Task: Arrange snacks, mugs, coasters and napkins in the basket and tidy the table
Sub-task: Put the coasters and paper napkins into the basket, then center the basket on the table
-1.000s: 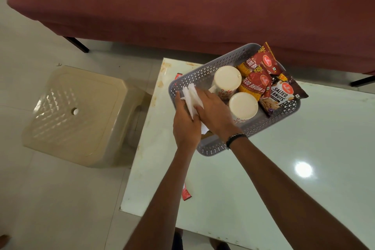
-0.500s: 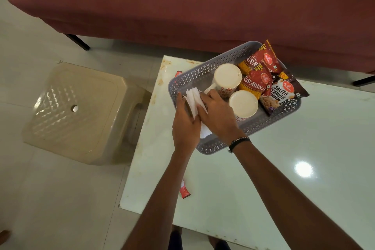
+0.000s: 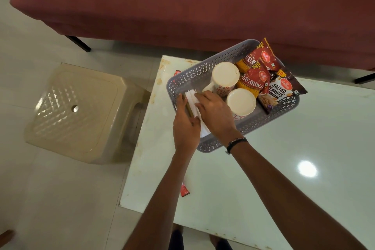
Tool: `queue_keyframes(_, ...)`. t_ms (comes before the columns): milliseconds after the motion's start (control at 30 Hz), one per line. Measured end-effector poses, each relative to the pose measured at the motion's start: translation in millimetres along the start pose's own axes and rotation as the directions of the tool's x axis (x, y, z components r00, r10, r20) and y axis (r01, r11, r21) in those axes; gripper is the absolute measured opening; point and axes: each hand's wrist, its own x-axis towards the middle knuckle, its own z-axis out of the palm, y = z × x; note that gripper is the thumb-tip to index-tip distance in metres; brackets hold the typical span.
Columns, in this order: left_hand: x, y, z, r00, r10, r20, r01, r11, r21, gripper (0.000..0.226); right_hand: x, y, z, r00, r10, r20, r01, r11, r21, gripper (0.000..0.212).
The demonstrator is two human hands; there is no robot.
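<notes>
A grey basket (image 3: 205,73) stands on the white desk (image 3: 284,178), near its far left corner. At the basket's left end both hands meet over a stack of white napkins (image 3: 191,100) standing on edge. The left hand (image 3: 185,126) lies flat against the stack's left side, fingers (image 3: 180,101) straight and pressed together along the basket wall. The right hand (image 3: 216,112) comes over from the other side, its fingers (image 3: 203,96) curled down onto the top and right face of the napkins, so the stack is squeezed between the two hands. A thin brown edge shows between the left hand and the napkins; whether it is a coaster cannot be told.

Just right of the hands two cream mugs stand mouth-down in the basket: the far mug (image 3: 224,75) and the near mug (image 3: 240,101), the near one just beside the right hand. Past them, at the basket's right end, snack packets (image 3: 255,79) lean together, with a peanut packet (image 3: 283,89) hanging over the rim.

A red sachet (image 3: 184,190) lies on the desk's left edge under the left forearm. A beige stool (image 3: 81,111) stands on the floor to the left.
</notes>
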Motion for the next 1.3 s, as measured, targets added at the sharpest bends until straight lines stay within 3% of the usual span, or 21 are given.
queue_keyframes(200,-6,9,-11,0.989,-0.059,-0.133,0.048,0.995,-0.085,0.048,-7,32,-52,0.982,0.090,-0.166,-0.078,0.994,0.080,0.026)
queue_keyframes(333,-5,15,-22,0.965,-0.228,-0.126,0.212,0.969,-0.126,0.055,6,83,-96,0.949,0.247,-0.196,-0.247,0.969,0.022,0.031)
queue_keyframes(433,-2,12,-27,0.924,-0.373,-0.085,0.358,0.922,-0.146,0.059,26,123,-122,0.887,0.412,-0.206,-0.402,0.911,0.091,0.030)
queue_keyframes(500,-1,15,-30,0.874,-0.485,-0.025,0.474,0.864,-0.172,0.059,41,149,-129,0.814,0.568,-0.123,-0.548,0.820,0.165,0.031)
queue_keyframes(567,0,15,-29,0.812,-0.582,0.039,0.577,0.791,-0.205,0.055,52,168,-130,0.740,0.670,0.059,-0.667,0.720,0.192,0.026)
queue_keyframes(700,10,12,-26,0.700,-0.693,0.170,0.704,0.633,-0.321,0.038,59,182,-120,0.632,0.700,0.332,-0.774,0.556,0.302,0.029)
queue_keyframes(767,14,13,-25,0.694,-0.690,0.205,0.712,0.615,-0.340,0.022,60,184,-117,0.605,0.706,0.368,-0.795,0.517,0.317,0.030)
queue_keyframes(900,13,17,-24,0.707,-0.670,0.229,0.696,0.599,-0.397,0.033,57,187,-118,0.604,0.708,0.365,-0.796,0.513,0.322,0.031)
queue_keyframes(1033,17,31,-32,0.700,-0.688,0.189,0.705,0.627,-0.330,0.022,42,185,-127,0.619,0.710,0.335,-0.780,0.506,0.368,0.026)
queue_keyframes(1300,-11,78,-55,0.756,-0.629,0.180,0.653,0.702,-0.285,0.026,-23,163,-199,0.628,0.741,0.238,-0.728,0.450,0.517,0.025)
